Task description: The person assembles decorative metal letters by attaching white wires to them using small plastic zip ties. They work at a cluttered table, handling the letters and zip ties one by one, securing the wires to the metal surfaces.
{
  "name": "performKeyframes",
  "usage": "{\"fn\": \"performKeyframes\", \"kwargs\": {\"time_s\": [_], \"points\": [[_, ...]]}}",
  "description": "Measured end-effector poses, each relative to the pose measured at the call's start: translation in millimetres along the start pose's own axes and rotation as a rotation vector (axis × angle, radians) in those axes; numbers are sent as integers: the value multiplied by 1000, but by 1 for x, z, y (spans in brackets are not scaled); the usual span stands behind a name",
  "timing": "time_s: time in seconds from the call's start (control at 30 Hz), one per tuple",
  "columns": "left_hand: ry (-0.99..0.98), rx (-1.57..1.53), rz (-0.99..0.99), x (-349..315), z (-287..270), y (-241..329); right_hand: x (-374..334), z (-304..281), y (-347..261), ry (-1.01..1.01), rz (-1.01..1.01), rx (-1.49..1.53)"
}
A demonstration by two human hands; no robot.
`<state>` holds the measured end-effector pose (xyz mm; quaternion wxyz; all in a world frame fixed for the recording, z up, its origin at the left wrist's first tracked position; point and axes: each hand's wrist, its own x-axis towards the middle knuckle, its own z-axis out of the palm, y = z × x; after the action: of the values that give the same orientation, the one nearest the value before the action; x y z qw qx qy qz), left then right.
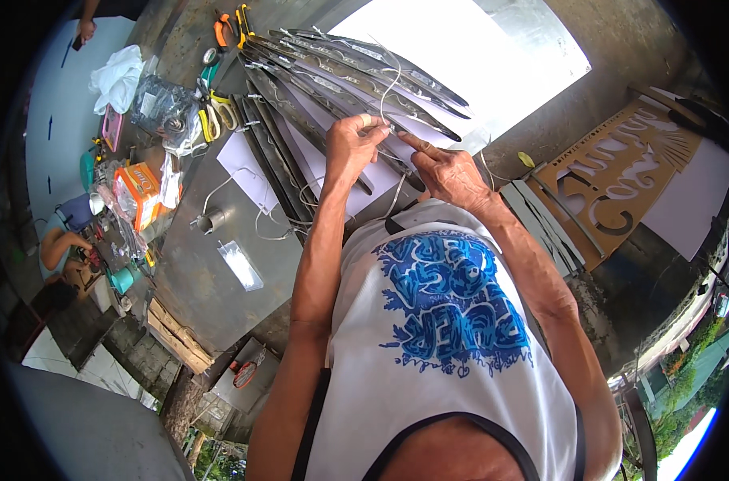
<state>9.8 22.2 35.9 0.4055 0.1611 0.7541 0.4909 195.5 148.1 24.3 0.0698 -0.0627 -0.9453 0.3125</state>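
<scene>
My left hand (352, 151) is closed in a pinch on a thin white wire (397, 78), which loops up and away from the fingertips. Close beside it is my right hand (451, 170), its index finger reaching toward the pinched spot and its other fingers curled under. Whatever it grips is hidden. Beneath and beyond both hands lie several long, dark, curved blade-shaped strips (320, 90), fanned out and fitted with small light modules and wiring. More dark strips (272, 164) lie to the left of my left forearm.
Orange-handled pliers (221, 32), yellow-handled scissors (210, 120) and an orange box (138, 195) sit on the left. A metal cylinder (212, 221) stands on the metal table (196, 272). At right lie a brown cut-out lettering panel (613, 172) and grey strips (541, 228). Another person's hand (85, 30) shows far left.
</scene>
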Motion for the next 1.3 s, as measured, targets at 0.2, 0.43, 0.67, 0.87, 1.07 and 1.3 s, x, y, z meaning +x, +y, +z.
{"fn": "performKeyframes", "kwargs": {"time_s": [0.2,0.43,0.67,0.87,1.07,1.3], "points": [[37,51,61,7,-1,-15,2,3,-2,62,2,54],[12,-225,-89,2,5,-9,6,-2,-2,60,25,107],[79,-305,-61,-7,16,-13,6,-7,-4,54,11,92],[100,-272,-32,-6,16,-16,8,-10,-5,-19,31,81],[104,-253,-27,2,16,-13,0,-7,-13,223,264,20],[200,36,135,-2,13,-23,1,-2,-12,303,301,-172]]}}
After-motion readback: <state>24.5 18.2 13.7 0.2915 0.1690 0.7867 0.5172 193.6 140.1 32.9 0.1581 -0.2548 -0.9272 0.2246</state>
